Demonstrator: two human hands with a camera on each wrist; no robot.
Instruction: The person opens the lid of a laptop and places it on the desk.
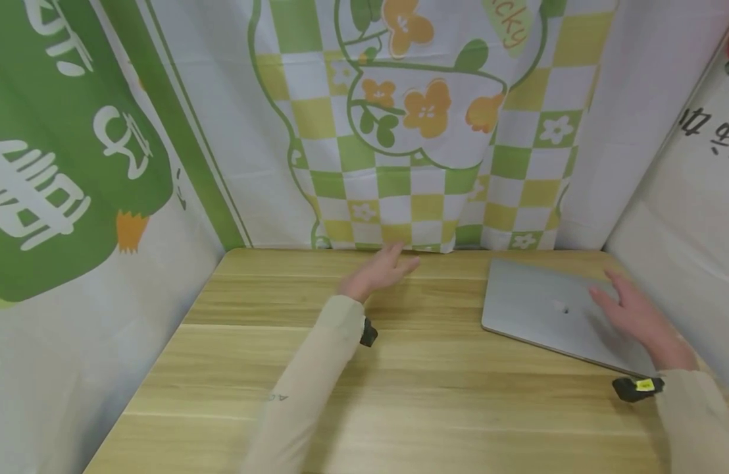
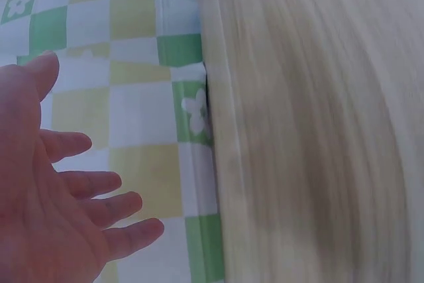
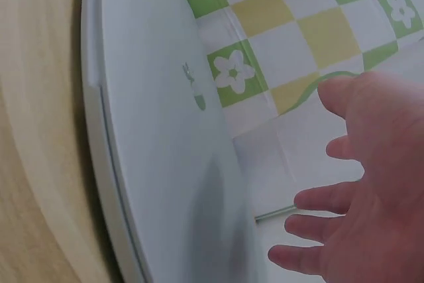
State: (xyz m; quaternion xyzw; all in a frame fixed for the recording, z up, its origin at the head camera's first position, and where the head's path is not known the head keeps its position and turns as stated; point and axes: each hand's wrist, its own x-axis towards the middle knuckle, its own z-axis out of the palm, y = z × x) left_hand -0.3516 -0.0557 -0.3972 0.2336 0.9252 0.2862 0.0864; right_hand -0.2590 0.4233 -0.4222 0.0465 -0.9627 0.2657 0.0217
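A closed silver laptop [image 1: 536,296] lies at an angle on the right part of the wooden table, a small logo on its lid. Above its right side hovers my right hand [image 1: 639,322], fingers spread and holding nothing. In the right wrist view the same hand [image 3: 377,183] stands apart from the laptop lid [image 3: 165,164], which carries a shadow. My left hand [image 1: 379,271] is over the far middle of the table, near the back curtain. Its fingers are extended and apart in the left wrist view, and the palm [image 2: 40,210] has nothing in it.
The wooden table [image 1: 270,368] meets a checked green and yellow curtain [image 1: 394,197] at its back edge. Printed cloth hangs on the left [image 1: 56,164] and a white cloth [image 1: 690,230] on the right. Each wrist wears a small black camera, the left one [image 1: 369,332] beside the sleeve cuff.
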